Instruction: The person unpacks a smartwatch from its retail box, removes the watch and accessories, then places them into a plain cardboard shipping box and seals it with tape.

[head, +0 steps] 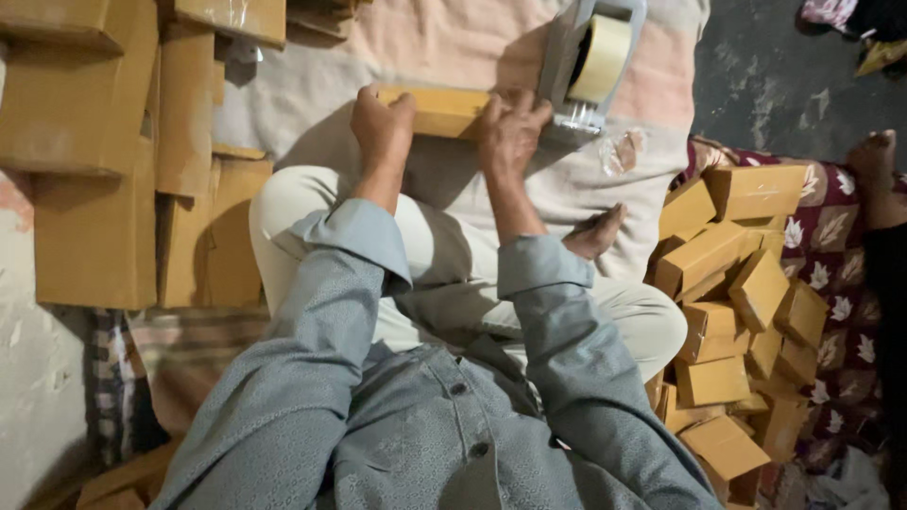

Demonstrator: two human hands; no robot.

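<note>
Small cardboard box (439, 109) at 12 o'clock, above knees. Left hand (381, 127) clamps its left end; right hand (510, 132) presses box beside tape dispenser (590, 61) at 1 o'clock. Judgement: keep flaps flush, box steady, tape run straight. Box pile (742, 302) at 3 o'clock

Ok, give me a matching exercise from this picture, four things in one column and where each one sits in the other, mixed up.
Things:
1. tape dispenser
2. small cardboard box
3. heap of small boxes
4. stack of flat cardboard

Places:
A. piled on the floral cloth, on the person's right side
B. held between the left hand and the right hand
C. just beyond the right hand, at the far end of the held box
D. on the person's left side, by the bent knee

Pairs: 1-C, 2-B, 3-A, 4-D
</note>
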